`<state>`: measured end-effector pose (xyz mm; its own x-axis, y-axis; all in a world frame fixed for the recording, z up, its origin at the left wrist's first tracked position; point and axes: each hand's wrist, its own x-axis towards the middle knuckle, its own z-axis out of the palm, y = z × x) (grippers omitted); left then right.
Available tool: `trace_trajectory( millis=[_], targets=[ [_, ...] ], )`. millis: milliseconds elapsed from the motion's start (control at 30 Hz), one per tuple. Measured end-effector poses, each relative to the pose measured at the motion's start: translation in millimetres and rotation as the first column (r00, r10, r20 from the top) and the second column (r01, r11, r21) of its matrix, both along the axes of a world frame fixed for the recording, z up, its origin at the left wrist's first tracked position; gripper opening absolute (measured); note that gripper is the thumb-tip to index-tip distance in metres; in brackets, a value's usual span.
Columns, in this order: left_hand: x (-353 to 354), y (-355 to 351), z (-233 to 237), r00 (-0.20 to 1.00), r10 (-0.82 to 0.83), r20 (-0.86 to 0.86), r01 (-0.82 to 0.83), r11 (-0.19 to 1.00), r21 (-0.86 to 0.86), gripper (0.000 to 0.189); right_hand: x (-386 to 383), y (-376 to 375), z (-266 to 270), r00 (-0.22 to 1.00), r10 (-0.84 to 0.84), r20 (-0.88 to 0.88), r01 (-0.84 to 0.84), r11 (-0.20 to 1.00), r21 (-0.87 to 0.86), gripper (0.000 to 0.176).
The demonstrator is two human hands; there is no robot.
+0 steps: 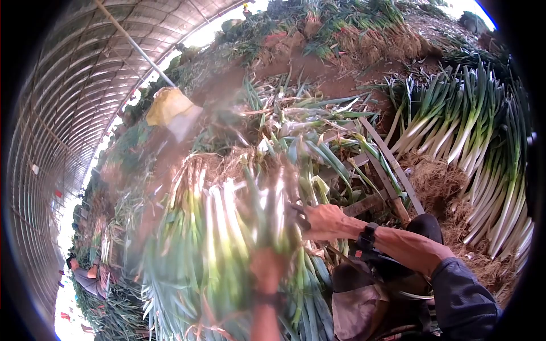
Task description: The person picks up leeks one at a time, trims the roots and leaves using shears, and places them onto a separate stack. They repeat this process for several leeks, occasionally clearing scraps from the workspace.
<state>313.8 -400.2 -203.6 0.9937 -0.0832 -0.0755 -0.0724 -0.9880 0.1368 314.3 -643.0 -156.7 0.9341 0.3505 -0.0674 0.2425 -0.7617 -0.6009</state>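
Note:
A thick bundle of green onions (227,227), white stalks with green leaves and brown roots at the top, fills the middle of the view and is blurred. My right hand (321,220), with a dark watch on its wrist, grips the bundle's right side. My left hand (267,267) holds the bundle from below, its fingers partly hidden among the stalks.
A long row of stacked green onions (478,148) lies at the right on straw and soil. A wooden frame (387,170) stands behind my right hand. A yellow sack (168,108) lies upper left. Another person (85,278) crouches far left under the greenhouse roof (74,74).

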Motion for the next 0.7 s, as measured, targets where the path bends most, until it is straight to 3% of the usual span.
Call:
trace_trajectory(
  millis=[100,200,300,400,500,600,700],
  targets=[
    [1.3,6.4,-5.7,0.997,-0.07,0.04,0.07,0.998,0.007,0.042,14.3,0.2,17.1,0.973,-0.091,-0.21,0.08,0.995,-0.059,0.071],
    [1.8,8.0,-9.4,0.996,-0.081,0.04,0.08,0.997,0.023,0.048,28.9,-1.7,-11.1,0.997,-0.071,0.0,0.071,0.997,0.025,0.066],
    [4.3,10.5,-19.9,0.996,-0.071,0.058,0.069,0.997,0.032,0.052,41.6,0.4,-22.2,0.992,-0.11,0.055,0.107,0.993,0.043,0.064],
    [6.5,15.3,-27.1,0.986,-0.131,0.103,0.128,0.991,0.033,0.051,63.5,0.9,-33.2,0.995,-0.102,0.01,0.102,0.99,-0.093,0.062],
    [11.5,18.5,-36.3,0.999,-0.039,-0.013,0.039,0.998,-0.042,0.049,67.3,-2.2,-22.4,0.984,-0.174,-0.046,0.169,0.981,-0.097,0.059],
    [7.2,15.3,-11.7,0.995,-0.096,0.012,0.095,0.995,0.021,0.044,69.8,-10.4,-30.6,0.997,-0.051,-0.066,0.038,0.984,-0.174,0.052],
    [10.3,10.7,2.9,0.998,0.012,-0.066,-0.013,1.0,-0.006,0.042,19.8,-20.9,7.2,0.985,-0.066,-0.16,0.081,0.993,0.088,0.04]
  ],
)
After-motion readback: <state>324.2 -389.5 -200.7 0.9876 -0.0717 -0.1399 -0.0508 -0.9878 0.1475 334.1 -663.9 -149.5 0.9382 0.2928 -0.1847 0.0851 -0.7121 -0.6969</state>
